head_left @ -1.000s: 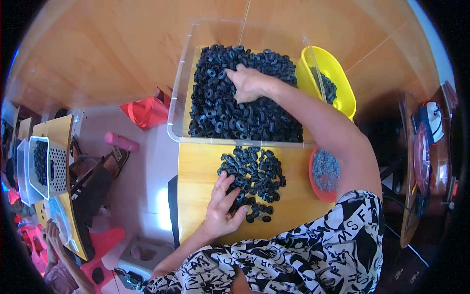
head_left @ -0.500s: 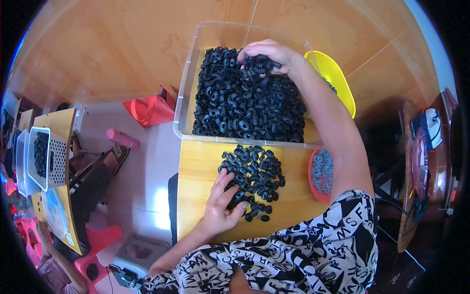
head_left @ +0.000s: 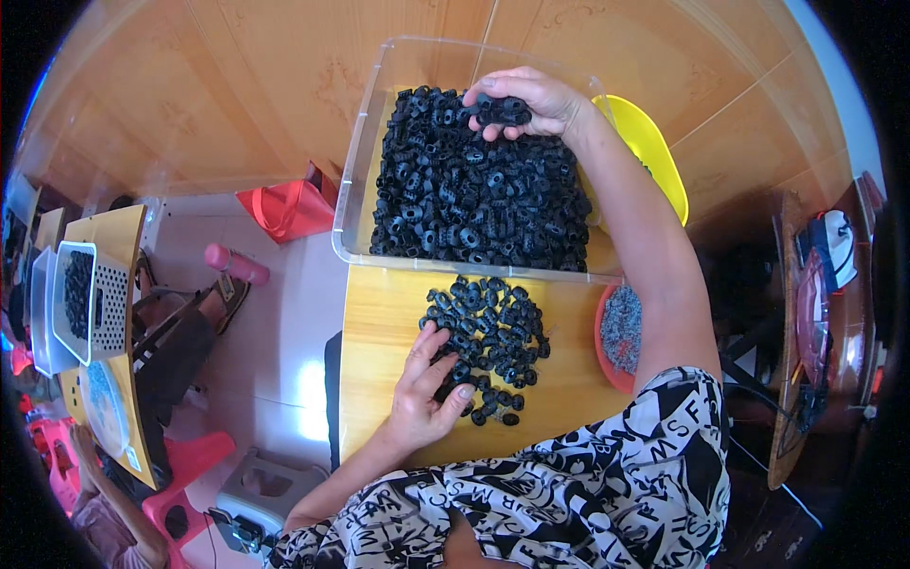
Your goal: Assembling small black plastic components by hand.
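A big clear plastic bin [head_left: 353,228] on the table holds a deep heap of small black plastic parts [head_left: 464,204], rounded and with holes, like cord locks. Over the heap's far right, my right hand [head_left: 526,102] is closed around a handful of these parts, which show between its fingers. Nearer to me, a loose pile of black parts [head_left: 488,332] lies on the wooden table [head_left: 379,379]. My left hand [head_left: 422,394] rests at the left edge of that pile, fingers spread and touching some parts; the spots under its fingertips are hidden.
Right of the bin stands a yellow basin [head_left: 654,152]; a red bowl [head_left: 621,337] of small grey pieces sits partly under my right arm. At far left, another person [head_left: 118,512] sits by a table with a white perforated basket [head_left: 109,303]. A red bag [head_left: 289,209] stands on the floor.
My right hand has tightened around the black parts and turned, lifting slightly off the heap. The left hand has barely moved. The whole view has shifted a little.
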The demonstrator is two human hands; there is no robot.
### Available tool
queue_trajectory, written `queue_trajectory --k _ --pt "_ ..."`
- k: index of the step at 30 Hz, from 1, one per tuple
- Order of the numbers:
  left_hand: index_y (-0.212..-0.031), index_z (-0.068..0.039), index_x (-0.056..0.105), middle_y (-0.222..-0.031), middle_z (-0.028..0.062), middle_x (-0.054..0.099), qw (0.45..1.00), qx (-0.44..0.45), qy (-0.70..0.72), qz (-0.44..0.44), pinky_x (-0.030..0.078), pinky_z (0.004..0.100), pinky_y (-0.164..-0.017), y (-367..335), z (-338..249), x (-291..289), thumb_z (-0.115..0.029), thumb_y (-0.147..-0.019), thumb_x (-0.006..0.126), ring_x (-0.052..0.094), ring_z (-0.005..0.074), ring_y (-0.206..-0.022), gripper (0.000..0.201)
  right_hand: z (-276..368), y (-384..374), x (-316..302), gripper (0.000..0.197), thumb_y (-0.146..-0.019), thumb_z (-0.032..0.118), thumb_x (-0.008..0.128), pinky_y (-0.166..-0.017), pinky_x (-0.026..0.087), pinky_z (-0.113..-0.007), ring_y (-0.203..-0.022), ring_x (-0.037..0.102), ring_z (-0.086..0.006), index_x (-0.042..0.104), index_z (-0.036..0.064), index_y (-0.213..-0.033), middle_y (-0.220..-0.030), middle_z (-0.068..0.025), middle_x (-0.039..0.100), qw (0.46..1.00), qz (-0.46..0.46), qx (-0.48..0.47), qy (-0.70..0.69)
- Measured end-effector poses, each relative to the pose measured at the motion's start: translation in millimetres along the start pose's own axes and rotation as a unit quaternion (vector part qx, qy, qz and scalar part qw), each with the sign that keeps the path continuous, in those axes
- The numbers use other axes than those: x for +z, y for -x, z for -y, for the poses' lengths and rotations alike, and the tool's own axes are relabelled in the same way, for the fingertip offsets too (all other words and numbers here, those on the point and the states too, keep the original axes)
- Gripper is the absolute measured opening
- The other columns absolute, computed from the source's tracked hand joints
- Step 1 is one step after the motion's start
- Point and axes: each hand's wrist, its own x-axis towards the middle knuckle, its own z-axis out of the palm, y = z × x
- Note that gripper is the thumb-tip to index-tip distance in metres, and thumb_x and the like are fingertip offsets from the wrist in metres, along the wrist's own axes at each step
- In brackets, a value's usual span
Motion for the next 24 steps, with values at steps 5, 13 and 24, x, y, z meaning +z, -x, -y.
queue_trajectory --k 5,13,24 --pt "-0.096 0.013 0.059 -0.121 0.0288 0.048 1.0 0.004 -0.005 0.004 0.033 0.0467 -0.101 -1 0 -1 -0.016 -0.078 0.067 0.037 0.0437 -0.125 0.035 -3 -5 -4 0.028 -0.085 0.021 0.061 -0.042 0.045 -0.016 -0.058 0.061 -0.0106 0.057 0.0015 -0.105 -0.086 -0.014 0.064 0.999 0.012 -0.013 0.038" --pt "-0.101 0.012 0.056 -0.125 0.0306 0.044 1.0 0.001 -0.004 0.016 0.03 0.0489 -0.103 -1 3 0 -0.02 -0.082 0.063 0.033 0.0449 -0.127 0.037 -2 -5 -5 0.023 -0.085 0.024 0.061 -0.041 0.04 -0.017 -0.056 0.058 -0.0089 0.06 0.0025 -0.095 -0.079 -0.0091 0.064 0.994 -0.014 0.008 0.109" --pt "-0.098 0.012 0.057 -0.122 0.0281 0.048 0.999 -0.01 -0.002 -0.032 0.036 0.0449 -0.1 11 0 3 -0.013 -0.079 0.066 0.04 0.0433 -0.123 0.032 -11 7 6 0.044 -0.09 0.04 0.052 -0.092 0.04 -0.034 -0.106 0.053 -0.0198 0.059 0.0034 -0.113 -0.111 -0.01 0.059 0.982 -0.081 0.028 0.166"
